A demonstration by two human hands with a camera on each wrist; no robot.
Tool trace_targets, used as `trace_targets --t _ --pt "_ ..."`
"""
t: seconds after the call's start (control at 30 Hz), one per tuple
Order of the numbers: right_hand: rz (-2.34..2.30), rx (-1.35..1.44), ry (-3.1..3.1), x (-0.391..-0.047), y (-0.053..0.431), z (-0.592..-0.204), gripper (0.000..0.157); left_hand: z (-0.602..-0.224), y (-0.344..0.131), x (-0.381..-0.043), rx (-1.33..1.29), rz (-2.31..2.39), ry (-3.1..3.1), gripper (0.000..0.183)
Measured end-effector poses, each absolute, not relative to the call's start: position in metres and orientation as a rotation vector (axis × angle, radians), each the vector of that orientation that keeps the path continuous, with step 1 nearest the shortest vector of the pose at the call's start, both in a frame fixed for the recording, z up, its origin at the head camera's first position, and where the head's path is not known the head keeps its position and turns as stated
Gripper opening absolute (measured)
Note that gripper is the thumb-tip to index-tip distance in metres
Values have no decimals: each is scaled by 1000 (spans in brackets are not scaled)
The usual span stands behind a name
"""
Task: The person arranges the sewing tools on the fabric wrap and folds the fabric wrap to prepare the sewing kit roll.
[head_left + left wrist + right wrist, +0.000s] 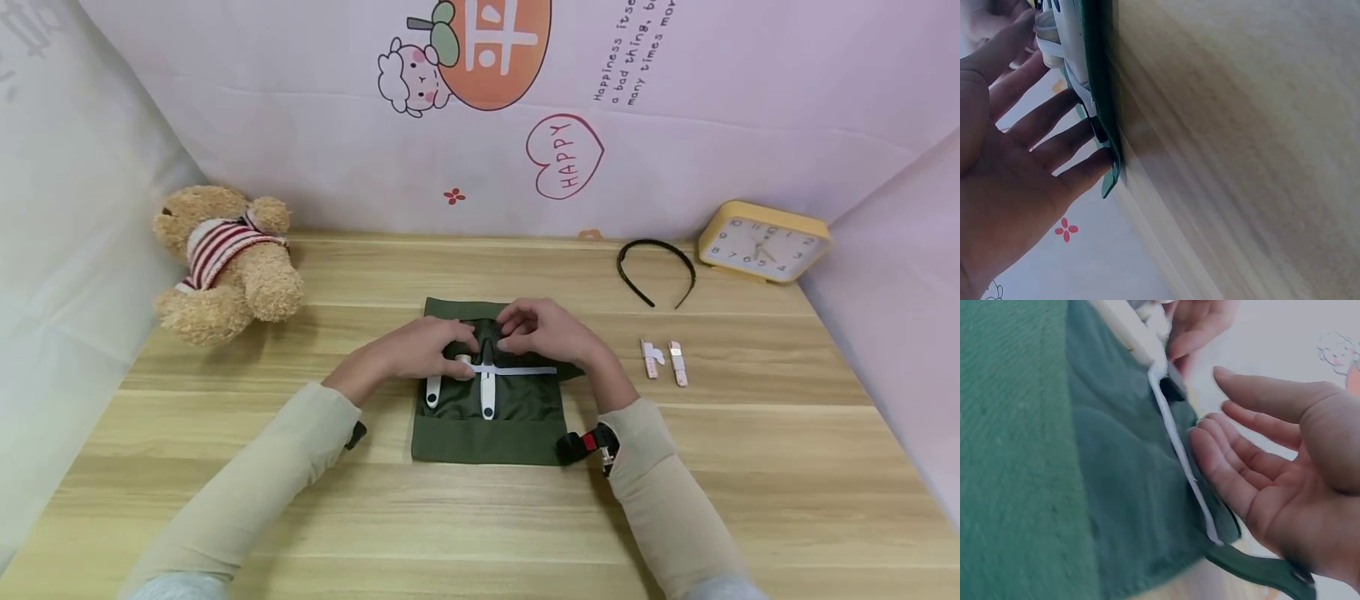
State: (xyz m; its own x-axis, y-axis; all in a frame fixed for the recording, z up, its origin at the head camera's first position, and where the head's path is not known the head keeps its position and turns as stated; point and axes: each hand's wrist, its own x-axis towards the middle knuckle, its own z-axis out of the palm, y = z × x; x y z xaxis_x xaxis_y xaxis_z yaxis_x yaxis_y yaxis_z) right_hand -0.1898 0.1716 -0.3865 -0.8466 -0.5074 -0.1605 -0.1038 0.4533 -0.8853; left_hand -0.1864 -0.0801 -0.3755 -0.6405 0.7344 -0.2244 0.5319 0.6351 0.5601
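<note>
A dark green fabric roll (495, 442) lies unfolded on the table, with a white elastic strap (525, 371) across it. Under the strap sits a white-handled tool (488, 396) with a dark upper end. Another white-handled tool (432, 393) lies at the roll's left side. Between them a small pale cylinder (1049, 39) is banded by the strap. My left hand (420, 348) spreads over the roll's left part, thumb and fingers around the cylinder, fingertips at the roll's far edge. Loosely bent, my right hand (1272, 450) hovers by the roll's upper right, holding nothing.
A teddy bear (232, 267) leans at the back left. Toward the back right are a black headband (652, 243) and a yellow clock (765, 242). Two small white-and-pink clip-like items (677, 363) lie right of the roll. A dark green tie (1266, 570) extends from its right side.
</note>
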Motion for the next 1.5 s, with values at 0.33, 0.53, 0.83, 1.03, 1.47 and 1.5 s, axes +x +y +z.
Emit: trace_targets --t 0.33,0.53,0.83,1.03,1.47,1.5 --pt "-1478 -442 2453 -176 207 -375 36 -376 -68 -184 1086 632 2491 39" --pt "-1485 -358 2485 -170 233 -375 38 -375 -64 -183 1094 632 2475 42" --pt "-1448 -249 2589 -164 266 -373 44 -380 -56 -182 1129 614 2457 40" --pt "-1381 -175 2648 -157 289 -372 47 -381 -51 -182 1161 553 2464 41" --pt "-1307 -55 2653 -150 332 -376 52 -383 -47 -183 1127 502 2437 42" --pt "-1306 -45 2655 -150 333 -375 52 -384 -47 -183 1128 496 2436 42"
